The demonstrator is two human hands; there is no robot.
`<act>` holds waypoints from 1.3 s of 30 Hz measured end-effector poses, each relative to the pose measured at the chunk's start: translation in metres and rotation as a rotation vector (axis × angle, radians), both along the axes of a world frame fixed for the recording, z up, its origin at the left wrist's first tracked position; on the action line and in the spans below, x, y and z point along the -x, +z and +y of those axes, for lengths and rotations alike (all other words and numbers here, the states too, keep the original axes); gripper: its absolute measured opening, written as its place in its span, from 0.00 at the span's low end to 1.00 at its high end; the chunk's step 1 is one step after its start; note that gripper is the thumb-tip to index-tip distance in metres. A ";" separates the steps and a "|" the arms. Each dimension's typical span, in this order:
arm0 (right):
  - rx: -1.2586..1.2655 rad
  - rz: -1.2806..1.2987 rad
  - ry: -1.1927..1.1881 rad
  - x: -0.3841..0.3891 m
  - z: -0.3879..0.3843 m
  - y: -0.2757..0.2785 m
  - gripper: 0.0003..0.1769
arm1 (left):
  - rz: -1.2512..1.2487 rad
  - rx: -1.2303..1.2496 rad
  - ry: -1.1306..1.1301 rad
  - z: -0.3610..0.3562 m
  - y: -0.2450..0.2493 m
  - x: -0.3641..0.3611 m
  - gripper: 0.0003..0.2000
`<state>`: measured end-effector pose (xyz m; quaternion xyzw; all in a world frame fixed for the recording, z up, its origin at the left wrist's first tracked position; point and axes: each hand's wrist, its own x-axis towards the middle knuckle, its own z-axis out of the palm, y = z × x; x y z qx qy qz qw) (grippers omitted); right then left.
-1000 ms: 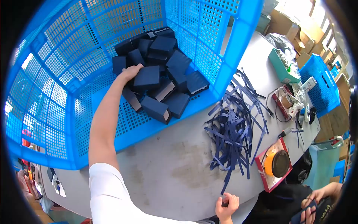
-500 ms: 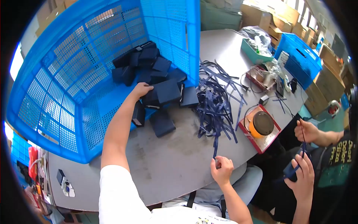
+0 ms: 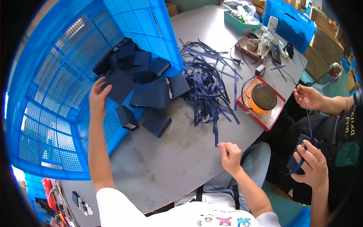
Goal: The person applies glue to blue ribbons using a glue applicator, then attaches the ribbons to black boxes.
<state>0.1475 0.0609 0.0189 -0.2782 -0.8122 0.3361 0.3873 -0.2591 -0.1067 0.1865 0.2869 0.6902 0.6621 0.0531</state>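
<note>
You're holding your left hand (image 3: pixel 99 97) against a dark box (image 3: pixel 120 86) inside the blue crate (image 3: pixel 166 41), grip unclear; well apart, your right hand (image 3: pixel 230 156) is curling beside a ribbon (image 3: pixel 216 134), contact impossible to make out.

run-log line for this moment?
left hand: open, at dark boxes in blue crate | right hand: at blue ribbon | co-worker's lower hand: holding box

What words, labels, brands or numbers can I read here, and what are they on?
"AMC", probably: yellow lettering on the neighbour's black cloth garment; adjoining letters unclear.
Too small: dark print on the wearer's white cloth shirt.
Too blurred: markings on the white cylindrical can and teal rectangular box.
</note>
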 end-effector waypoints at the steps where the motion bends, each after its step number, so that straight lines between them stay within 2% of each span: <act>1: 0.141 0.043 0.017 0.002 0.003 0.004 0.02 | -0.042 -0.097 -0.035 -0.008 0.001 -0.010 0.29; 2: 0.119 0.035 0.038 0.004 0.009 0.010 0.00 | -0.094 -0.158 -0.121 -0.016 0.001 -0.028 0.31; 4: 0.085 -0.023 0.060 0.011 0.023 0.022 0.05 | -0.199 -0.217 -0.226 -0.025 -0.008 -0.066 0.40; 6: -0.142 -0.103 0.085 0.023 0.043 0.027 0.05 | -0.359 -0.284 -0.294 -0.018 -0.028 -0.106 0.42; 8: -0.158 -0.160 0.115 0.042 0.056 0.027 0.09 | -0.526 -0.228 -0.415 -0.005 -0.057 -0.134 0.42; 10: -0.207 -0.209 0.103 0.066 0.067 0.029 0.13 | -0.656 -0.093 -0.634 0.010 -0.085 -0.160 0.38; 14: -0.251 -0.287 -0.136 0.131 0.089 0.027 0.16 | -0.945 0.046 -0.901 0.036 -0.123 -0.204 0.36; 18: -0.282 -0.560 -0.255 0.175 0.100 0.023 0.23 | -0.965 0.102 -1.094 0.053 -0.129 -0.226 0.35; 19: -0.191 -0.677 -0.197 0.179 0.103 0.024 0.25 | -1.001 0.091 -1.139 0.055 -0.130 -0.230 0.34; 22: -0.050 -0.502 -0.145 0.179 0.120 0.020 0.16 | -0.956 0.154 -1.227 0.059 -0.130 -0.236 0.32; 23: 0.072 -0.327 -0.154 0.176 0.123 0.031 0.12 | -0.963 0.136 -1.226 0.060 -0.132 -0.238 0.32; 25: 0.181 -0.192 -0.045 0.163 0.129 0.060 0.13 | -0.936 0.167 -1.252 0.061 -0.137 -0.241 0.32; 26: 0.249 -0.080 0.018 0.159 0.137 0.056 0.14 | -0.947 0.148 -1.250 0.062 -0.139 -0.243 0.32; 28: 0.594 0.018 0.154 0.144 0.130 0.083 0.15 | -0.927 0.181 -1.305 0.064 -0.142 -0.245 0.31; 31: 0.753 -0.147 0.176 0.123 0.117 0.097 0.17 | -0.896 0.190 -1.362 0.067 -0.144 -0.250 0.31; 32: 0.601 -0.264 0.154 0.117 0.124 0.072 0.16 | -0.901 0.185 -1.372 0.067 -0.144 -0.252 0.31; 33: 0.465 -0.276 0.147 0.109 0.126 0.051 0.17 | -0.915 0.179 -1.382 0.068 -0.144 -0.254 0.31; 34: 0.460 -0.228 0.130 0.101 0.121 0.043 0.16 | -0.927 0.174 -1.390 0.069 -0.143 -0.255 0.31; 36: 0.497 -0.336 0.069 0.088 0.115 0.039 0.15 | -0.965 0.183 -1.399 0.069 -0.140 -0.257 0.31; 39: 0.402 -0.289 0.048 0.067 0.101 0.039 0.13 | -0.989 0.209 -1.407 0.068 -0.138 -0.257 0.31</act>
